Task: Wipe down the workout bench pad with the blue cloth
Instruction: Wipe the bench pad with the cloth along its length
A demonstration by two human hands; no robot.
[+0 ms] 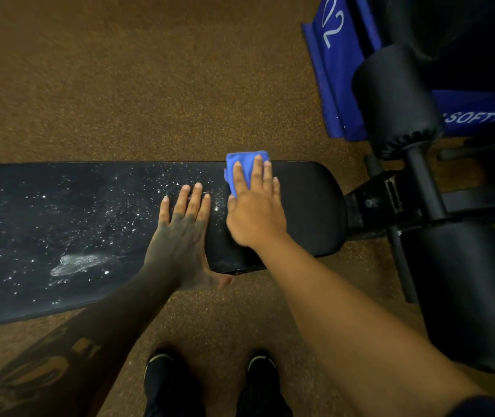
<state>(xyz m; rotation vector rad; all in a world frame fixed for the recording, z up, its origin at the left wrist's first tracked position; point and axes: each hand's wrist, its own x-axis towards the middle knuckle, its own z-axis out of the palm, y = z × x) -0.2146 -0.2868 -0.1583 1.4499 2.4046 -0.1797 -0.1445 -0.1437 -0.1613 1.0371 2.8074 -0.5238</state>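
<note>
The right hand (255, 215) lies flat with straight fingers pressing the folded blue cloth (244, 162) against the long black padded workout bench pad (59, 221). The cloth sits at the pad's far edge, near its rounded right end. The left hand (180, 236) rests just beside the right, palm down and fingers spread, gripping nothing, thumb hanging past the near edge. White droplets (113, 212) and a foamy patch (74, 263) speckle the pad leftward. Black cylindrical foam rollers (396, 100) and a blue padded box (336, 70) stand right, on brown speckled floor (119, 85).

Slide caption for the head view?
Right hand presses blue cloth onto bench pad; left hand rests flat beside it; droplets speckle the pad's left.
</note>
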